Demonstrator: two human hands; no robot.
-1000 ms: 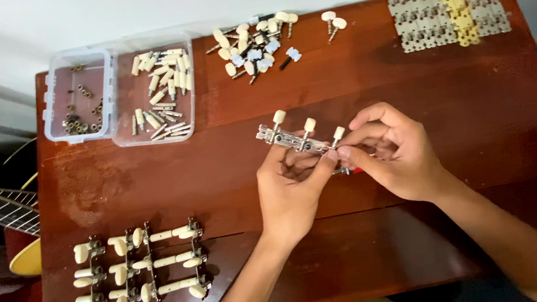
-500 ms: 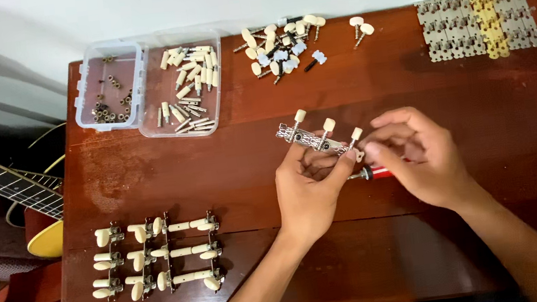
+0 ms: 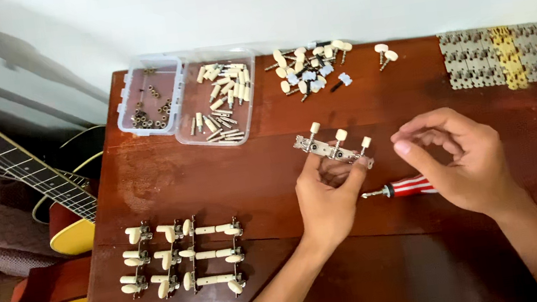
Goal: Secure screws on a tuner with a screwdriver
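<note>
My left hand [image 3: 326, 200] holds up a metal tuner strip [image 3: 332, 148] with three cream knobs, pinched between thumb and fingers above the brown wooden table [image 3: 204, 179]. My right hand [image 3: 462, 160] hovers just right of the strip without touching it, its fingers curled and its thumb and forefinger tips close together. A screwdriver with a red and white striped handle [image 3: 409, 187] points left from under that palm. Whether the hand grips it or it lies on the table is hidden.
Finished tuner strips [image 3: 182, 256] lie at the front left. At the back stand a clear box of small metal parts [image 3: 149, 104], a clear box of cream pegs [image 3: 222, 103], loose tuner knobs [image 3: 312, 69] and flat metal plates [image 3: 500, 64]. Guitars [image 3: 4, 170] lean left of the table.
My right hand has drawn away from the tuner strip to the right. My left hand keeps the strip and has turned it slightly. The camera has shifted, so the table sits lower in view.
</note>
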